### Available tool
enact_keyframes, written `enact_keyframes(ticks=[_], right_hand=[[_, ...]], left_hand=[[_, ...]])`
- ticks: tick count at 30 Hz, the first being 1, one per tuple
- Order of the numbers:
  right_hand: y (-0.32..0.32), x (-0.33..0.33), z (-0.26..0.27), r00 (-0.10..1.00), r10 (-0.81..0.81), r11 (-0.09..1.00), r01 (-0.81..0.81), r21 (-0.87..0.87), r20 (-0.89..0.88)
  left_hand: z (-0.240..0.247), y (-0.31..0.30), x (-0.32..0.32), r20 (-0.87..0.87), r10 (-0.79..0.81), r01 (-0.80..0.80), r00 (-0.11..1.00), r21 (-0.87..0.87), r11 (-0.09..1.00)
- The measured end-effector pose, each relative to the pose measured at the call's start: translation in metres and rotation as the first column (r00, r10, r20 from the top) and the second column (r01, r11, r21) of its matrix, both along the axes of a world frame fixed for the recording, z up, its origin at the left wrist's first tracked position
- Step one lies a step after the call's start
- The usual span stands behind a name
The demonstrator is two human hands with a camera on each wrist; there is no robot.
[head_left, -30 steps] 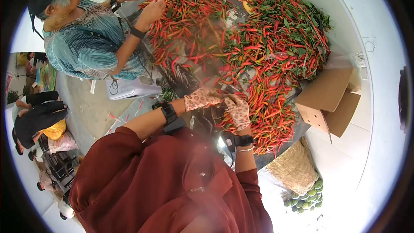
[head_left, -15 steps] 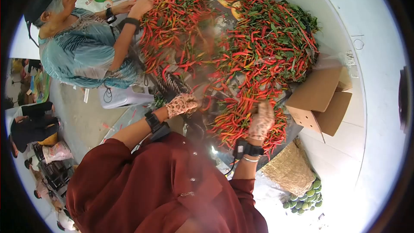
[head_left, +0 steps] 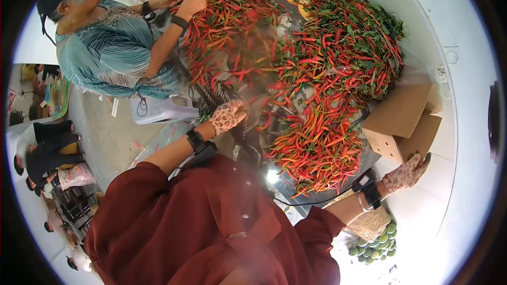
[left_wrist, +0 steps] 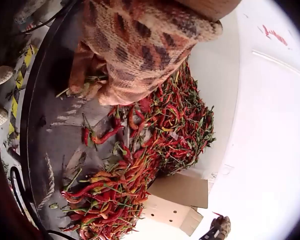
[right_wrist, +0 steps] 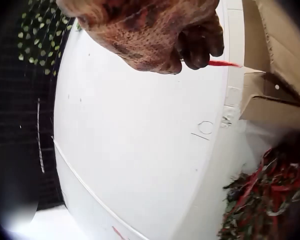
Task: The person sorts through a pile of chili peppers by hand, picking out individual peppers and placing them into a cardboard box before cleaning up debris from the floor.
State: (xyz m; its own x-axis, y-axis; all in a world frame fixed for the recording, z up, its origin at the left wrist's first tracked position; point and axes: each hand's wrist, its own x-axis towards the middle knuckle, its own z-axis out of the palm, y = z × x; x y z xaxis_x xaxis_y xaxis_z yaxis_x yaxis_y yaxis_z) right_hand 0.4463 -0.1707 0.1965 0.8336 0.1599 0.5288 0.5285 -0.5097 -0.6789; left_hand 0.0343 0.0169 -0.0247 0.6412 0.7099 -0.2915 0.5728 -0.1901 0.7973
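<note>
My left hand (head_left: pixel 228 117), in a leopard-print glove, hovers over the near edge of the table beside the chilies. In the left wrist view its fingers curl round some thin green stems (left_wrist: pixel 96 78). My right hand (head_left: pixel 407 173), in a matching glove, reaches out to the right, past the table and beside an open cardboard box (head_left: pixel 383 145). Between its fingers, the right wrist view shows a red chili (right_wrist: pixel 225 63), its tip sticking out towards the box. A heap of picked red and orange chilies (head_left: pixel 322 150) lies in front of me on the dark table.
A larger pile of chilies with leaves (head_left: pixel 359 47) covers the far side. Another person (head_left: pixel 113 47) handles chilies at the left, by a pale plastic stool (head_left: pixel 161 111). A woven sack (head_left: pixel 372 224) and green round fruits (head_left: pixel 377 245) are on the floor. A cable (head_left: pixel 311 204) trails from my right wrist.
My hands were together, then parted. The right went over the near heap and has now swung out right past the box with a chili. The left stayed near the table edge.
</note>
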Motion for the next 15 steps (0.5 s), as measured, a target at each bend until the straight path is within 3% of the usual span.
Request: enact_keyframes(ticks=[4, 5, 6, 7, 8, 10, 12, 13, 15], right_hand=[[0.000, -0.031, -0.031, 0.996, 0.074, 0.997, -0.072, 0.029, -0.048], [-0.006, -0.026, -0.055, 0.924, 0.312, 0.887, -0.202, 0.414, -0.220], [-0.002, -0.037, -0.065, 0.957, 0.243, 0.968, -0.227, 0.110, -0.161], [0.009, -0.055, -0.071, 0.978, 0.194, 0.956, -0.206, -0.207, -0.080], [0.021, -0.072, -0.074, 0.897, 0.315, 0.945, -0.269, 0.183, -0.310], [0.027, -0.089, -0.090, 0.885, 0.343, 0.939, -0.318, 0.127, -0.316], [0.044, -0.128, -0.086, 0.829, 0.358, 0.913, -0.407, -0.025, -0.430], [0.047, -0.136, -0.094, 0.829, 0.359, 0.913, -0.407, -0.023, -0.429], [0.048, -0.146, -0.122, 0.735, 0.497, 0.821, -0.570, -0.024, -0.461]], left_hand=[[-0.037, 0.012, 0.007, -0.033, 0.031, -0.031, 0.999, -0.012, 0.999], [-0.034, 0.010, 0.011, -0.092, 0.039, -0.017, 0.995, 0.229, 0.973], [-0.030, 0.008, 0.015, -0.145, 0.058, 0.015, 0.988, 0.455, 0.891], [-0.021, 0.011, 0.019, -0.192, 0.032, 0.047, 0.981, 0.393, 0.918], [-0.016, 0.014, 0.022, -0.193, 0.030, 0.050, 0.981, 0.392, 0.918], [-0.012, 0.020, 0.027, -0.244, 0.018, 0.030, 0.970, 0.192, 0.981], [-0.021, 0.024, 0.025, -0.238, 0.020, 0.018, 0.971, 0.155, 0.988], [-0.021, 0.025, 0.025, -0.230, 0.019, 0.008, 0.973, 0.115, 0.993], [-0.016, 0.019, 0.022, -0.180, 0.052, -0.041, 0.982, 0.063, 0.997]])
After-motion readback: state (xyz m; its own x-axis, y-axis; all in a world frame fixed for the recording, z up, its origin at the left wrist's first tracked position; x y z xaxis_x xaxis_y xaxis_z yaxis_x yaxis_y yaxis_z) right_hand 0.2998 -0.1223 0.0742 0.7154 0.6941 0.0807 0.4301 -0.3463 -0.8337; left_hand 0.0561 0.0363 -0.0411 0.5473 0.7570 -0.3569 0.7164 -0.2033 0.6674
